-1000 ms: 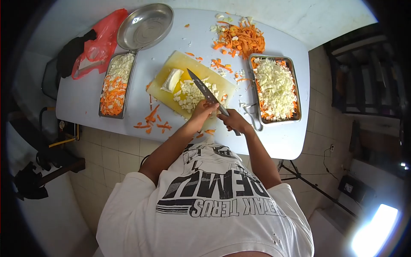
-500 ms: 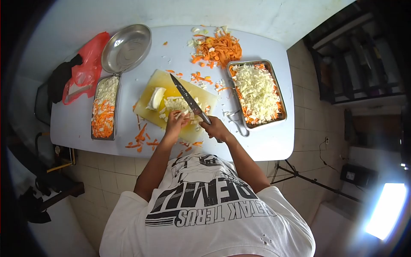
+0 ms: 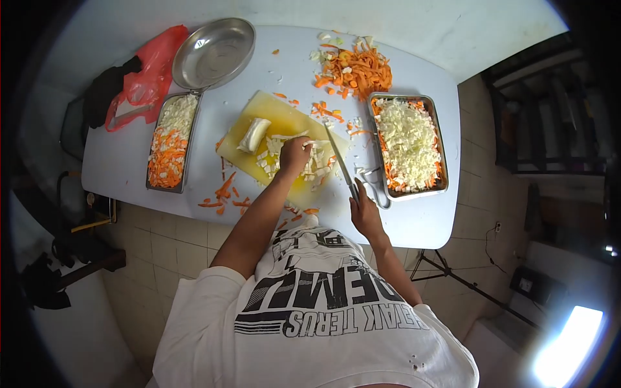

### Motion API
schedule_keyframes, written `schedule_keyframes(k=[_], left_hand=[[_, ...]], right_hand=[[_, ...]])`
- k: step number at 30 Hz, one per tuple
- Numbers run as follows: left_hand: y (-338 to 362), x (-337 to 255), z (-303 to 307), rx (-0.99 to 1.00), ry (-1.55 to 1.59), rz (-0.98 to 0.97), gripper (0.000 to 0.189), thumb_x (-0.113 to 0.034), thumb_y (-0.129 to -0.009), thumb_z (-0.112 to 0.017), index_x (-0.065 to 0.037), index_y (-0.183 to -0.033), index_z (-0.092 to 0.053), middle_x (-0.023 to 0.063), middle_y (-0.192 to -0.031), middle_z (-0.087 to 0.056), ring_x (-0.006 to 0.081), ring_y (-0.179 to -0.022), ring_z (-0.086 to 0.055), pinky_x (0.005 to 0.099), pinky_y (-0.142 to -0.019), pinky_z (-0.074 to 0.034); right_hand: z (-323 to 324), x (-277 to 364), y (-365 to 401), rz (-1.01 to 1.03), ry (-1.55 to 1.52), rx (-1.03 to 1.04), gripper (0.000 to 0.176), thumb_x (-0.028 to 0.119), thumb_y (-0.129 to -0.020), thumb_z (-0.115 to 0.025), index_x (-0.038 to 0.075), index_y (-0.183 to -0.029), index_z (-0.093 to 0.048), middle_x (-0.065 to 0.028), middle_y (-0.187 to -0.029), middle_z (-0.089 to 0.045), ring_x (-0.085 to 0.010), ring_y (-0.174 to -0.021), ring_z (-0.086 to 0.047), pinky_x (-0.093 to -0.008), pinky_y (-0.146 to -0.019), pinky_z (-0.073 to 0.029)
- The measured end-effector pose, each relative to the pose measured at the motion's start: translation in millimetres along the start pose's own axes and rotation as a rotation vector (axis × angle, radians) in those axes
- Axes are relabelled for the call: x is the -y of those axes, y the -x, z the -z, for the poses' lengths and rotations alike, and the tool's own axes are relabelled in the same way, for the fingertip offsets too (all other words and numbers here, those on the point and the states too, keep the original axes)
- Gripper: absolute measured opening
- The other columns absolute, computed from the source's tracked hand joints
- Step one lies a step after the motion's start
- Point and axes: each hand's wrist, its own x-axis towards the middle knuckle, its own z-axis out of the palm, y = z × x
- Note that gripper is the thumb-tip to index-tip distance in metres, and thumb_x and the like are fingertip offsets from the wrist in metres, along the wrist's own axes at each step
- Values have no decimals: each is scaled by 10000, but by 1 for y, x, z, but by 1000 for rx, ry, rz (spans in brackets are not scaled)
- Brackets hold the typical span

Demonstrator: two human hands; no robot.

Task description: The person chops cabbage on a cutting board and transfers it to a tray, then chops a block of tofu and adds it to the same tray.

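Head: knife (image 3: 341, 161) in right grip (image 3: 365, 213)

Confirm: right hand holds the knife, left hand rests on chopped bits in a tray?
No: the left hand rests on the bits on the board, not in a tray, as the head view shows. The right hand does hold the knife.

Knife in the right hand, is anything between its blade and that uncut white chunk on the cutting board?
Yes. The left hand sits on the pile of chopped pieces in the middle of the cutting board, between the knife blade and the uncut chunk. The right hand holds the knife at the board's right edge.
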Motion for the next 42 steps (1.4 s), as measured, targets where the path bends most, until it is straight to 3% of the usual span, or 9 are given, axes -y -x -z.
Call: schedule_keyframes(k=[1, 5, 9, 17, 23, 28, 33, 36, 42], left_hand=[[-1, 0, -2, 5, -43, 5, 219, -143, -805, -696, -51, -1004, -705, 198, -921, -688, 365, -867, -659, 419, -794, -522], [5, 7, -4, 35, -22, 44, 222, -133, -808, -690, -48, -1013, -706, 204, -927, -685, 361, -881, -658, 428, -800, -517], [7, 12, -11, 79, -17, -14, 213, -125, -806, -685, -54, -1006, -708, 202, -904, -686, 356, -868, -659, 427, -795, -518], [3, 2, -5, 51, -10, 73, 195, -146, -794, -679, -49, -960, -711, 188, -825, -687, 347, -777, -669, 419, -737, -530], [-2, 13, -18, 77, -15, 31, 191, -152, -818, -679, -55, -977, -717, 175, -805, -693, 286, -702, -678, 370, -647, -520], [3, 10, -18, 93, 102, -31, 190, -112, -833, -633, -30, -995, -689, 189, -838, -686, 342, -766, -671, 415, -701, -525], [0, 19, -13, 120, 56, 20, 135, -79, -853, -584, -44, -984, -589, 167, -834, -670, 352, -768, -654, 441, -683, -509], [-5, 31, -25, 128, 52, -4, 143, -79, -890, -566, -56, -1020, -512, 152, -810, -666, 309, -746, -679, 410, -648, -516], [1, 29, -17, 233, 111, -27, 169, -56, -876, -585, -60, -1023, -503, 159, -877, -666, 308, -765, -672, 403, -661, -516]], right_hand=[[-3, -5, 1, 142, 6, -53, 588, 77, -915, -544, 82, -1458, -319, -243, -760, -617, -440, -700, -603, -495, -603, -460], [-7, -1, 7, 119, 140, 6, 667, 71, -907, -535, 143, -1502, -241, -230, -730, -614, -406, -667, -615, -482, -595, -487], [-36, -10, -5, -69, 313, 189, 671, 96, -927, -492, 238, -1514, -198, -221, -743, -615, -394, -627, -617, -501, -591, -515], [-5, -13, -6, 78, 137, 60, 629, 113, -937, -485, 212, -1504, -232, -214, -742, -613, -385, -654, -614, -511, -600, -496], [-21, -22, 0, -17, 331, 224, 657, 123, -934, -499, 224, -1513, -205, -204, -747, -623, -368, -644, -633, -480, -583, -525], [-22, -19, -42, 81, 323, 153, 675, 136, -928, -506, 255, -1514, -192, -196, -740, -624, -359, -652, -634, -491, -589, -525], [7, 3, -13, 90, 191, 101, 636, 83, -903, -527, 204, -1483, -296, -202, -690, -621, -390, -626, -612, -499, -592, -492], [-7, -8, -1, 16, 276, 218, 657, 88, -902, -532, 203, -1493, -267, -213, -680, -619, -390, -621, -618, -505, -578, -496], [-39, -8, -40, -2, 266, 191, 679, 126, -915, -522, 232, -1506, -203, -215, -698, -641, -381, -625, -643, -496, -571, -526]])
